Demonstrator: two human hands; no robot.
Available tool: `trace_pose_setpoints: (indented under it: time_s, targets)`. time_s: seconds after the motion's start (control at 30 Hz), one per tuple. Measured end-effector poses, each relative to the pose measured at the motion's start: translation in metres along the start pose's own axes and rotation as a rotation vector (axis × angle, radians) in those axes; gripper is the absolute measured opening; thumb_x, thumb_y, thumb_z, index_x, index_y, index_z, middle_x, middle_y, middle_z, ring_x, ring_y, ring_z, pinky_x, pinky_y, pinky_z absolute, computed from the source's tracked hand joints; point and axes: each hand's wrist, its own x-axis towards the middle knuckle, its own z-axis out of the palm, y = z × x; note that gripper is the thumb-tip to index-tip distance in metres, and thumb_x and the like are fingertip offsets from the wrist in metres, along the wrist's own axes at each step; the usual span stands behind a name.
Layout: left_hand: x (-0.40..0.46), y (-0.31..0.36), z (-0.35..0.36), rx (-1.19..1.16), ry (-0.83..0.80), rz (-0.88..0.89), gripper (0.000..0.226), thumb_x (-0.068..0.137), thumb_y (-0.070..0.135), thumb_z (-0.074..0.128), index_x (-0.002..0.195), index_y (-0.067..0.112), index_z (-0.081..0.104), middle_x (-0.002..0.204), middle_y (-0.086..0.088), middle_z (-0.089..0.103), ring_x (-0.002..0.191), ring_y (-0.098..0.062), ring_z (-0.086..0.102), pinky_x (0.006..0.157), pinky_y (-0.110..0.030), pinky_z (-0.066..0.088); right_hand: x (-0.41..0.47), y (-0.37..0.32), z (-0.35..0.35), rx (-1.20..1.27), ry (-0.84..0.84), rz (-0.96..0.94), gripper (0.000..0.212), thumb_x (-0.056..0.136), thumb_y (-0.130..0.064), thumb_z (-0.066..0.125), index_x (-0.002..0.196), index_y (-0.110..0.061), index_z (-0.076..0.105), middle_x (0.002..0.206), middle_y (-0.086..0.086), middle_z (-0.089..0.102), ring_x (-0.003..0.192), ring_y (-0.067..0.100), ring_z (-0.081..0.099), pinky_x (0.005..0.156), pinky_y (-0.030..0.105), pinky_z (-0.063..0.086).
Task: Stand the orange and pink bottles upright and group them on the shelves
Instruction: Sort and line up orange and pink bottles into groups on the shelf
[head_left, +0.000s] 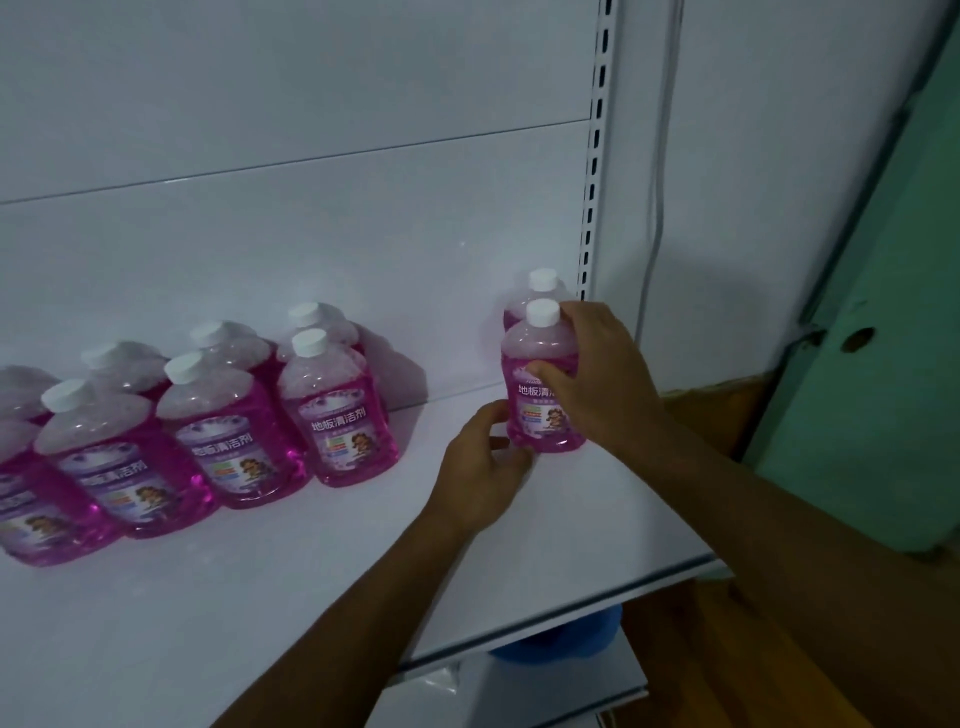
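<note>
Two hands | right hand (597, 374) grips pink bottle (540, 395) | left hand (483, 467) curled, touching base

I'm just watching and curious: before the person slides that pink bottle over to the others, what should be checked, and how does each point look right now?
1. Right hand grips the front pink bottle: ok.
2. Left hand steadies its base: cannot tell, the fingers are by the base but contact is unclear.
3. Bottle upright, white cap on: ok.
4. Rear pink bottle behind it upright: ok.
5. Shelf bare between it and the pink bottle group: ok.
6. All pink bottles grouped: not ok, two stand apart at the right.
</note>
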Motion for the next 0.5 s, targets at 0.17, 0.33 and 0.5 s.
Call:
trace_pose_setpoints:
  time_s: [0.17, 0.33, 0.5]
  targets:
    - [-0.004, -0.010, -0.012, 0.013, 0.084, -0.030, 0.040, 0.091, 0.030, 0.064, 0.127, 0.022, 0.051, 0.122, 0.009, 0.058, 0.102, -0.007, 0.058, 0.079, -0.015, 0.047, 0.008, -0.011, 0.006, 0.075, -0.081, -0.035, 0.058, 0.080, -0.026, 0.076, 0.129, -0.012, 0.048, 0.127, 0.007, 0.056, 0.112, 0.022, 0.055, 0.096, 0.029, 0.044]
    - [-0.015, -0.020, -0.032, 0.047, 0.246, 0.014, 0.026, 0.091, 0.020, 0.064, 0.114, 0.025, 0.055, 0.101, 0.018, 0.059, 0.089, 0.007, 0.059, 0.073, -0.010, 0.049, 0.018, -0.032, 0.027, 0.208, -0.165, -0.090, 0.052, 0.080, -0.027, 0.076, 0.124, -0.015, 0.051, 0.121, 0.000, 0.058, 0.102, 0.009, 0.051, 0.091, 0.024, 0.046]
    - [-0.016, -0.029, -0.045, 0.098, 0.327, 0.019, 0.034, 0.090, 0.010, 0.061, 0.118, 0.027, 0.051, 0.104, 0.017, 0.060, 0.094, 0.009, 0.056, 0.078, -0.007, 0.048, 0.039, -0.049, 0.059, 0.273, -0.222, -0.147, 0.049, 0.080, -0.026, 0.076, 0.122, -0.015, 0.053, 0.118, 0.000, 0.058, 0.102, 0.013, 0.055, 0.087, 0.024, 0.047]
